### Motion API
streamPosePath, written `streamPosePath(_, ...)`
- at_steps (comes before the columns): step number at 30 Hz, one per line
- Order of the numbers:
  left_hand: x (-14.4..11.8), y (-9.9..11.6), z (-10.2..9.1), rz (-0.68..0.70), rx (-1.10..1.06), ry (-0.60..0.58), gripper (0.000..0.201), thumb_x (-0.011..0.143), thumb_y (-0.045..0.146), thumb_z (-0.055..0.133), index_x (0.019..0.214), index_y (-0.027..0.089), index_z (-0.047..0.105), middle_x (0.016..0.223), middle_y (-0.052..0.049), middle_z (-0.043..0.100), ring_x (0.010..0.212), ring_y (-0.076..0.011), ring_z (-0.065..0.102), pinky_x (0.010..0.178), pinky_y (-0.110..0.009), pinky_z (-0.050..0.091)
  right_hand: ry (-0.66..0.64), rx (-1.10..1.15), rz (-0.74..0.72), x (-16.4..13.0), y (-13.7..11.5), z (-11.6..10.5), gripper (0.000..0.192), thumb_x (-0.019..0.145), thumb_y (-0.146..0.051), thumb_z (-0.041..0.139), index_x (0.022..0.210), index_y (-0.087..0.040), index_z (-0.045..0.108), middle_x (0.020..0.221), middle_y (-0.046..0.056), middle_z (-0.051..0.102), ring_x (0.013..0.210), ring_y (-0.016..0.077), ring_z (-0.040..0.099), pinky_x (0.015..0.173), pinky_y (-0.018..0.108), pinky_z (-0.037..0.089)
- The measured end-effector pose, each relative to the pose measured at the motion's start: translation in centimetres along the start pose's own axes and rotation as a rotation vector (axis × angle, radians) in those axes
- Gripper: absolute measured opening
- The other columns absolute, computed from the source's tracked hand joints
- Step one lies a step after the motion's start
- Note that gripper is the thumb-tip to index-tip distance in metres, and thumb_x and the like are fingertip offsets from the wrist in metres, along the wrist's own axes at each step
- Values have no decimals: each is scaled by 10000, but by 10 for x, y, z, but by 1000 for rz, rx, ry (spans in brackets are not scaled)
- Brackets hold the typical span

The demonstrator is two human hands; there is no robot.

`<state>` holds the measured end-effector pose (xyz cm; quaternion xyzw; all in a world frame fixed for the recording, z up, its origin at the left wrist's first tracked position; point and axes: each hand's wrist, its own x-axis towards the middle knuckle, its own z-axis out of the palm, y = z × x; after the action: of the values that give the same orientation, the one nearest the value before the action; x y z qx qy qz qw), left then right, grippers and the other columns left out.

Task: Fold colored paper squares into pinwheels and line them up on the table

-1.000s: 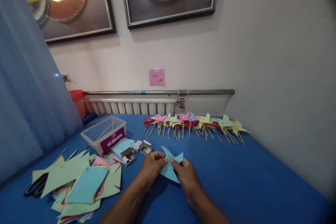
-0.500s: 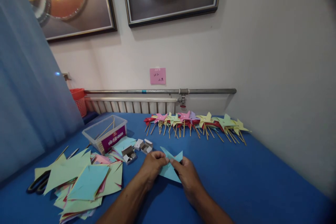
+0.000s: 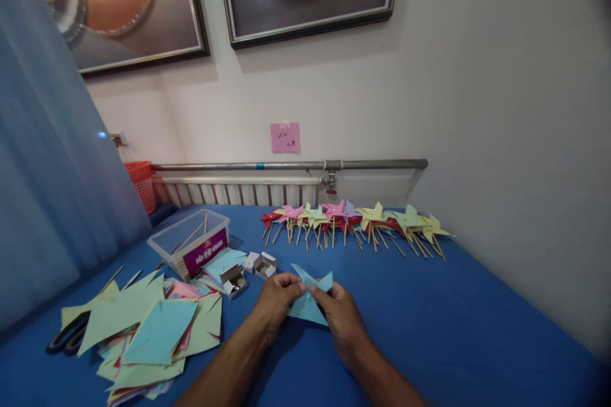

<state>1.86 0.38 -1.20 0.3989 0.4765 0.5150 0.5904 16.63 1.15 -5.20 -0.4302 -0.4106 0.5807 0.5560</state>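
A light-blue paper pinwheel (image 3: pixel 308 311), its corners partly folded to the middle, is held between both hands above the blue table (image 3: pixel 420 331). My left hand (image 3: pixel 279 302) pinches its left side with thumb and fingers near the centre. On the opposite side, my right hand (image 3: pixel 340 308) is closed on the paper, its thumb pressing by the middle. The fingers beneath the sheet are hidden. Just left of my left hand stand small open boxes: one box (image 3: pixel 233 281) has small metal pieces inside, another box (image 3: pixel 265 265) lies behind it.
Cut paper sheets (image 3: pixel 160 334) are piled at the left, with black-handled scissors (image 3: pixel 71 334) partly under them. A clear plastic tub (image 3: pixel 188 241) holds wooden sticks. Finished pinwheels (image 3: pixel 334 213) lie in a row along the back. A blue curtain (image 3: pixel 57 159) hangs at the left.
Both hands keep their grip on the blue paper, with only a slight shift of the fingers. The whole view has moved a little.
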Motion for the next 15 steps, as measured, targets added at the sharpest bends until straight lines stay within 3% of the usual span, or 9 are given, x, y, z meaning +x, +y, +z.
streamPosePath(4,-1,12,-10,137,117,1,280,620,358,885,797,166,785,657,-12,689,606,-137,560,627,-265,434,14,120,67,5,-8,-4,374,636,-436,912,897,-204,780,747,40,794,720,264,740,698,347,565)
streamPosePath(9,-8,25,-15,433,397,-119,188,667,214,798,852,215,832,1115,-93,791,991,-235,688,813,-295,510,54,187,146,9,-18,-11,383,580,-414,913,841,-202,729,689,34,761,684,252,729,611,323,535)
streamPosePath(15,-12,19,-10,439,507,-221,105,738,249,765,815,222,831,1183,-102,760,1049,-256,680,877,-334,530,72,150,91,10,-14,-10,317,604,-389,897,789,-199,724,626,-9,706,566,180,627,564,293,474)
